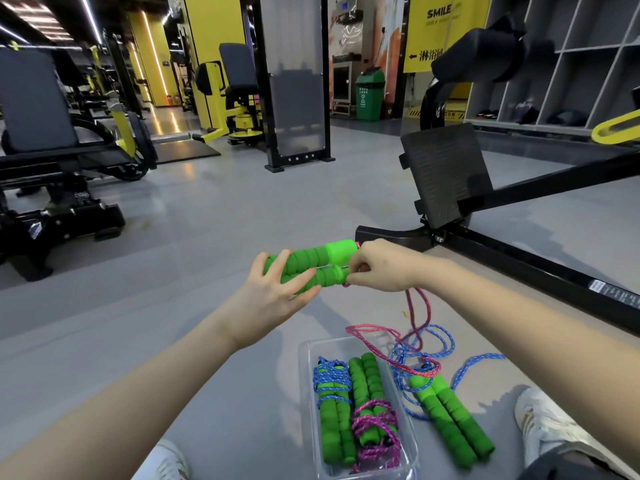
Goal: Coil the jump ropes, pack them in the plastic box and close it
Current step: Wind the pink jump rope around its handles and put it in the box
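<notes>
Closest to the camera, two bare forearms reach forward over a grey gym floor (214, 216), with a white shoe (540, 424) at the lower right and part of another shoe (169, 459) at the lower left. Between the forearms, below the hands, a clear plastic box (408, 441) sits open on the floor with no lid seen on it. Inside it lie two coiled jump ropes side by side: one with green foam handles wound in blue cord (330, 386), and beside it one with green handles bound in pink-purple cord (375, 427). Just to the right of the box, on the floor, lies a third pair of green handles (446, 417), its blue cord (446, 341) loose and tangled in open loops. Up at the hands, the left hand (277, 292) wraps its fingers around two ribbed green foam handles (311, 265) held side by side, each ending in a smooth green plastic cap pointing toward the other hand. The right hand (384, 268) is closed in a pinch at those cap ends, gripping the pink cord (415, 317) where it leaves the handles. From that pinch the pink cord hangs down slack and trails across the loose blue loops beside the box. Beyond the hands stand a black exercise machine (446, 174) with a ridged footplate, yellow-and-black weight machines (239, 98), a green bin (370, 95) and grey cubby shelves (568, 57).
</notes>
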The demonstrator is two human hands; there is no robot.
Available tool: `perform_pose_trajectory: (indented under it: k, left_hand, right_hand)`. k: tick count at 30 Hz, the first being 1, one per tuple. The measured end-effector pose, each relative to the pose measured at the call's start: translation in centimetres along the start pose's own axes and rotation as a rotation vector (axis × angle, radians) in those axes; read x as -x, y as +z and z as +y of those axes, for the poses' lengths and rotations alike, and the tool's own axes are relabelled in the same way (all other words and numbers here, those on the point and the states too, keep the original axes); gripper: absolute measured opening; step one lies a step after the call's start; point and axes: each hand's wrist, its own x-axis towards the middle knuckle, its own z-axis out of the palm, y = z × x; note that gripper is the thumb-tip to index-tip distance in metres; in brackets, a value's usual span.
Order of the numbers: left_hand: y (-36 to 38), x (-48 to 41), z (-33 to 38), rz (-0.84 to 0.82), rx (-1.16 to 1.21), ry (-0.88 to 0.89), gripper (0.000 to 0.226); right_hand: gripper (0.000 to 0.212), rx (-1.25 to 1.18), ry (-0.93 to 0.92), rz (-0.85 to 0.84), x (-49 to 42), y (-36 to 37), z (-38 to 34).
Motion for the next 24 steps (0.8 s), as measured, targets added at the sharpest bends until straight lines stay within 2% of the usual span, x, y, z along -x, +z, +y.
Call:
perform_pose_trajectory:
  k: [4, 10, 17, 21, 24]
  left_hand:
    - [-0.4, 0.1, 0.8, 0.106, 0.066, 0.097, 0.049]
    - [-1.5, 0.0, 3.2, 0.271, 0.187, 0.165, 0.034]
    - [-4.7, -1.2, 3.8, 0.404, 0.285, 0.1, 0.025]
    - [-5.0, -1.8, 3.4, 0.452, 0.295, 0.01, 0.027]
    - [-4.5, -2.2, 2.9, 0.466, 0.294, -0.097, 0.039]
  right_hand:
    - [0.019, -0.103, -0.073, 0.087, 0.1, -1.2, 1.1]
    - [0.027, -0.355, -0.126, 0.169, 0.8, -2.0, 2.3]
    - [0.032, -1.035, -0.003, 0.046, 1.4, -1.5, 4.8]
    - [0.025, -1.413, 0.136, 0.094, 0.2, 0.6, 6.0]
    - [0.016, -1.638, 0.239, 0.217, -0.5, 3.9, 6.9]
